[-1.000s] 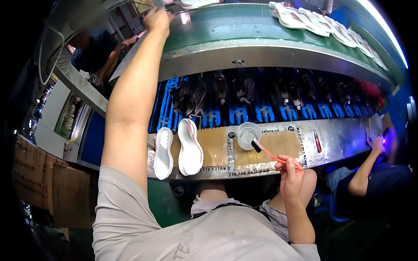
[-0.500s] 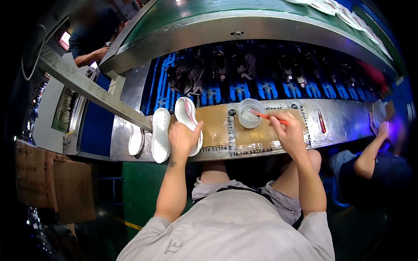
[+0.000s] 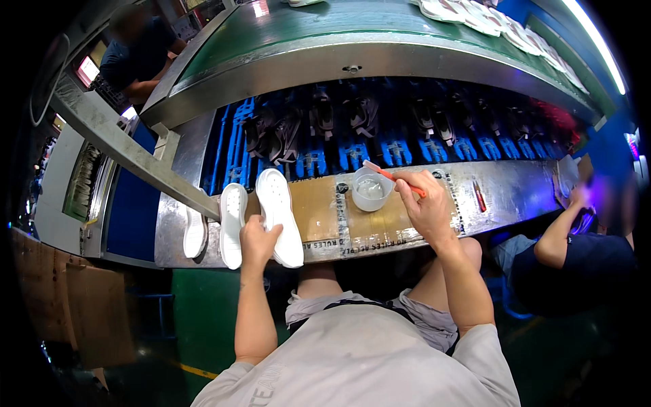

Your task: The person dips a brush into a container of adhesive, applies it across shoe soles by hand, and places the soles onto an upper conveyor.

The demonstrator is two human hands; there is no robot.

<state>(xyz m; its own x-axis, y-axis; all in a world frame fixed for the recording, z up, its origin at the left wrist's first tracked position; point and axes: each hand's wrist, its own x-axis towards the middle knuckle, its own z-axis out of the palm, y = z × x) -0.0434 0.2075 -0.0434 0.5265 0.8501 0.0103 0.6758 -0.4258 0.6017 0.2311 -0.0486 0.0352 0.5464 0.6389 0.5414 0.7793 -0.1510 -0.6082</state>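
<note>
My left hand (image 3: 258, 241) closes on the near left edge of a white shoe sole (image 3: 280, 216), its thumb lying over the sole. The sole's inner face points up. Right beside the hand lies a second white sole, and a third (image 3: 195, 233) lies farther left, partly behind a metal bar. In my right hand (image 3: 428, 209) is a brush (image 3: 397, 181) with an orange-red handle, held between thumb and fingers. The brush's pale tip is above the rim of a translucent plastic cup (image 3: 370, 192), which holds whitish, clear-looking contents.
Taped cardboard (image 3: 380, 227) covers part of the metal bench. An orange-red tool (image 3: 479, 197) lies at its right. Beyond, dark shoe uppers (image 3: 363, 114) sit on a blue-lit rack below a green conveyor (image 3: 285, 41). A slanted metal bar (image 3: 129, 139) crosses at left. Two people are nearby.
The brush has risen from inside the cup to above its rim. The sole at my left hand has turned from its tilted, pink-marked side to its white inner face. The whole view has shifted slightly.
</note>
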